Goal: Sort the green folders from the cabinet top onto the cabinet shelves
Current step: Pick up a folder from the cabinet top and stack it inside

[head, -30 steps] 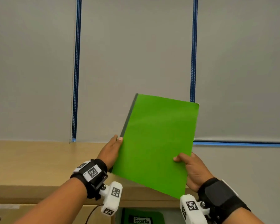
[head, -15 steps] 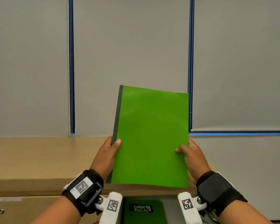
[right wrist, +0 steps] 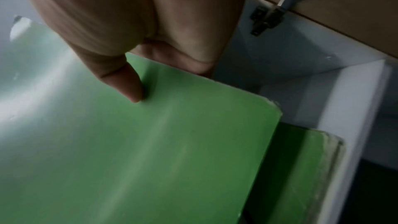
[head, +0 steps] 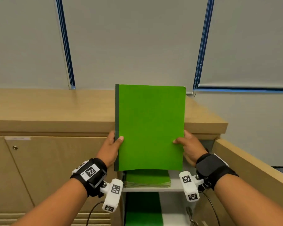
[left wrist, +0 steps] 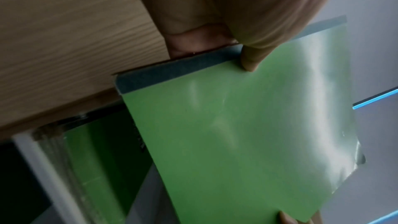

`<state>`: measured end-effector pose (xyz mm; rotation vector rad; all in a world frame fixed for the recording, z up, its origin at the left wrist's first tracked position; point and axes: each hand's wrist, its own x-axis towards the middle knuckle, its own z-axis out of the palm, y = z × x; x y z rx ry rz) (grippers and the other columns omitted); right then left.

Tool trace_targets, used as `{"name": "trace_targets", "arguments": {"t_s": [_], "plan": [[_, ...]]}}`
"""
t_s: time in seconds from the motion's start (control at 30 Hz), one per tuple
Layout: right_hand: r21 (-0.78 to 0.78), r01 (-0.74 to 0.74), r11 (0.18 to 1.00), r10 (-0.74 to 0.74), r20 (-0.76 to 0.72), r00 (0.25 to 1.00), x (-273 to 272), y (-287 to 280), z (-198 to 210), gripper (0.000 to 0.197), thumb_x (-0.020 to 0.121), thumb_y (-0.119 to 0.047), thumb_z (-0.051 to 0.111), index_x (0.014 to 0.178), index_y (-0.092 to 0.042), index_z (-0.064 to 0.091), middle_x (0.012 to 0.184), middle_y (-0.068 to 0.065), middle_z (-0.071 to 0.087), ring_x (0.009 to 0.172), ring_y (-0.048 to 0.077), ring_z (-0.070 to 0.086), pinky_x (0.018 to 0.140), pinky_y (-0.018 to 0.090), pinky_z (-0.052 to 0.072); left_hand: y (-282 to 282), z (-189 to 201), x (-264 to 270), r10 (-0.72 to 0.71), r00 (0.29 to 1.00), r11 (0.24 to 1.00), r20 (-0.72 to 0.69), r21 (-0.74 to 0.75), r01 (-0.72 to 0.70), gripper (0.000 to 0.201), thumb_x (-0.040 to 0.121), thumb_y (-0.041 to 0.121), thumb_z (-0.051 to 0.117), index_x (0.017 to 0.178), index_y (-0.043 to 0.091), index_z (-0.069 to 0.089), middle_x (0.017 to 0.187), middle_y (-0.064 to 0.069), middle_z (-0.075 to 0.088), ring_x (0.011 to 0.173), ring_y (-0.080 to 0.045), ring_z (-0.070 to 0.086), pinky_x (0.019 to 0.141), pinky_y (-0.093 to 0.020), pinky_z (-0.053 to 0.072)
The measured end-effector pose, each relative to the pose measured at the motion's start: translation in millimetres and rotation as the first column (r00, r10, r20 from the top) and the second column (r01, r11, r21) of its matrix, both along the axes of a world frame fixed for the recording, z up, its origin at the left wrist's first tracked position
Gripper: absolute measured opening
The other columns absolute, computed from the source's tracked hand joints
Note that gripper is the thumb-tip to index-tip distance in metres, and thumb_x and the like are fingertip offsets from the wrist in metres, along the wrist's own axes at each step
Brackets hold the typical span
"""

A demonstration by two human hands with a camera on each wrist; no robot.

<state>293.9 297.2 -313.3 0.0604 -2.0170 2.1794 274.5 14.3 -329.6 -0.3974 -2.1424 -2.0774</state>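
Fingers (head: 121, 138) of the left hand (head: 110, 149) pinch the dark spine edge of an upright green folder (head: 149, 128), thumb on the front cover; the right hand (head: 189, 148) pinches the opposite edge the same way; the folder hangs in front of the wooden cabinet top (head: 55, 108); just below the fingers, a stack of green folders (head: 148, 178) lies on a white shelf (head: 175, 187), with open room above the stack; right of the right hand stands the opened cabinet door (head: 252, 168).

Both hands, left (head: 110, 148) and right (head: 190, 148), raised forward, thumbs and fingers pinching.
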Motion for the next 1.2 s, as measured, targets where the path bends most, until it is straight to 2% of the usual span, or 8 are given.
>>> {"name": "trace_targets", "arguments": {"t_s": [0.37,0.6,0.73,0.8,0.87,0.97,1.03,1.2], "plan": [[-0.010,-0.029,1.000,0.031,0.156,0.987,-3.3,8.9,-129.9,0.044,0.083,0.014,0.046,0.112,-0.015,0.064,0.112,0.010,0.071,0.102,0.028,0.065,0.090,0.043,0.051,12.6,-130.0,11.1,0.058,0.988,0.998,0.144,0.000,-0.058,0.023,0.101,0.015,0.042,0.123,0.017,0.048,0.124,0.000,0.061,0.112,-0.009,0.059,0.096,-0.029,0.047],[-0.059,0.020,0.998,-0.006,0.236,0.972,1.1,14.6,-192.0,0.047,0.083,0.016,0.044,0.113,-0.015,0.063,0.108,0.010,0.073,0.099,0.029,0.067,0.087,0.043,0.053,26.5,-197.7,12.1,0.103,0.965,0.994,0.242,0.012,-0.110,0.023,0.100,0.018,0.045,0.122,0.021,0.051,0.127,-0.002,0.062,0.121,-0.020,0.056,0.108,-0.051,0.039],[-0.078,0.028,0.997,-0.007,0.254,0.967,-7.0,20.8,-213.9,0.047,0.084,0.017,0.043,0.113,-0.014,0.062,0.104,0.009,0.074,0.092,0.025,0.070,0.076,0.038,0.058,39.0,-208.7,2.7,0.170,0.969,0.983,0.179,-0.103,-0.153,0.014,0.100,0.015,0.046,0.113,0.017,0.050,0.111,0.009,0.063,0.110,-0.016,0.058,0.099,-0.032,0.043],[-0.097,0.052,0.994,-0.025,0.265,0.964,-14.5,26.3,-223.0,0.044,0.084,0.018,0.044,0.114,-0.011,0.059,0.107,0.012,0.072,0.092,0.028,0.069,0.075,0.038,0.059,43.3,-215.4,-4.1,0.215,0.960,0.967,0.178,-0.173,-0.185,0.025,0.098,0.014,0.049,0.123,0.015,0.045,0.113,0.008,0.061,0.114,-0.018,0.057,0.095,-0.026,0.042],[-0.101,0.090,0.991,-0.059,0.277,0.959,-27.4,33.7,-232.4,0.044,0.083,0.019,0.044,0.118,-0.006,0.055,0.110,0.015,0.069,0.093,0.031,0.067,0.074,0.039,0.059,45.3,-224.5,-7.7,0.207,0.957,0.956,0.203,-0.248,-0.154,0.052,0.095,0.018,0.057,0.141,0.015,0.033,0.136,0.000,0.053,0.127,-0.020,0.050,0.108,-0.036,0.039],[-0.051,0.166,0.985,-0.144,0.287,0.947,-52.0,41.7,-246.2,0.050,0.082,0.019,0.046,0.127,-0.004,0.047,0.115,0.017,0.064,0.094,0.032,0.064,0.076,0.041,0.056,49.0,-233.5,-8.6,0.170,0.975,0.853,0.145,-0.517,-0.072,0.087,0.087,0.028,0.068,0.153,0.015,0.012,0.151,-0.001,0.029,0.139,-0.016,0.031,0.112,-0.019,0.019],[0.012,0.205,0.979,-0.199,0.299,0.933,-69.5,45.2,-253.8,0.054,0.083,0.017,0.052,0.130,-0.007,0.043,0.115,0.018,0.064,0.095,0.033,0.065,0.083,0.047,0.055,51.3,-237.7,-11.2,0.116,0.979,0.808,0.170,-0.589,0.006,0.100,0.081,0.034,0.073,0.154,0.020,0.006,0.148,-0.001,0.024,0.134,-0.015,0.035,0.104,-0.013,0.021],[0.181,0.214,0.960,-0.263,0.315,0.912,-96.6,45.7,-263.0,0.051,0.068,-0.002,0.065,0.118,-0.012,0.057,0.110,0.017,0.070,0.095,0.038,0.067,0.087,0.058,0.053,45.7,-248.6,-26.1,0.110,0.969,0.570,0.221,-0.813,0.121,0.094,0.078,0.033,0.076,0.152,0.023,0.019,0.154,-0.006,0.007,0.142,-0.026,0.024,0.116,-0.030,0.025]]}}
